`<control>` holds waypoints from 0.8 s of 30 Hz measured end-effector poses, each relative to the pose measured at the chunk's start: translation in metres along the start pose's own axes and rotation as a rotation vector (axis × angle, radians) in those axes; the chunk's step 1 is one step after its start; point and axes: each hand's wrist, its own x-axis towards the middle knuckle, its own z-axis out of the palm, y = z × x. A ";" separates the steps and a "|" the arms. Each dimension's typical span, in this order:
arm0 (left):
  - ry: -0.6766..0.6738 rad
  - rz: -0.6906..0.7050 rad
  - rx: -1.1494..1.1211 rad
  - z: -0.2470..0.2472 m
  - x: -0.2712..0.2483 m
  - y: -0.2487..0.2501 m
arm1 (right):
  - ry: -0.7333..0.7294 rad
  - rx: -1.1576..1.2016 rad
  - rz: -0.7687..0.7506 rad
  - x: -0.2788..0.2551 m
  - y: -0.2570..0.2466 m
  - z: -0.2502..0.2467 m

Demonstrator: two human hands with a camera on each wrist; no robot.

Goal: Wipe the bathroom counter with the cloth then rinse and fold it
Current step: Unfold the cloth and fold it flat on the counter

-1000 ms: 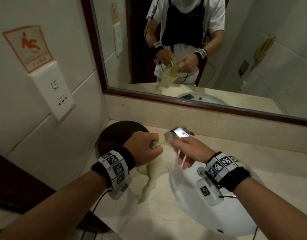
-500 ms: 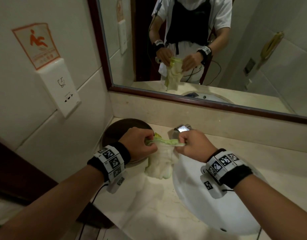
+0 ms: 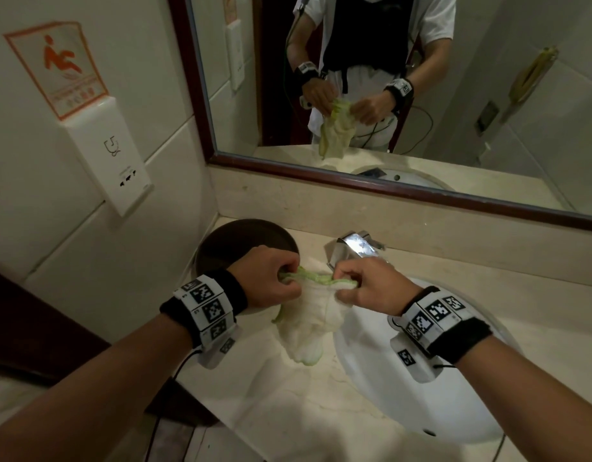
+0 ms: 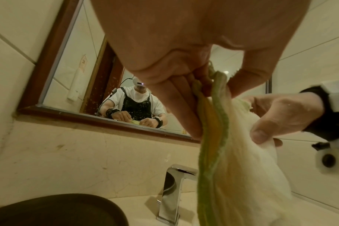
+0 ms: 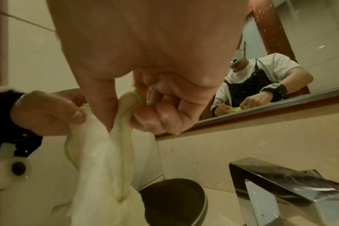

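Observation:
A pale cloth (image 3: 309,323) with a green edge hangs above the cream marble counter (image 3: 288,401), just left of the white basin (image 3: 381,388). My left hand (image 3: 271,281) pinches one end of its top edge and my right hand (image 3: 361,283) pinches the other end, so the green hem stretches between them. In the left wrist view the cloth (image 4: 232,168) drops from my left hand (image 4: 213,85), with the right hand (image 4: 277,116) beside it. In the right wrist view the cloth (image 5: 106,160) hangs from my right hand (image 5: 130,110), and the left hand (image 5: 48,113) holds its far corner.
A chrome tap (image 3: 354,245) stands behind my hands at the basin's back. A round dark opening (image 3: 234,245) sits in the counter's back left corner. The mirror (image 3: 388,95) runs along the back wall; a white wall unit (image 3: 111,155) hangs on the left.
The cloth has been drawn up and bunched shorter, and its lower end no longer trails over the counter. My hands have moved apart, stretching the green hem between them.

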 end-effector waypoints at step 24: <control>-0.003 -0.116 -0.056 -0.008 0.029 -0.014 | 0.172 0.163 0.153 0.026 0.011 -0.013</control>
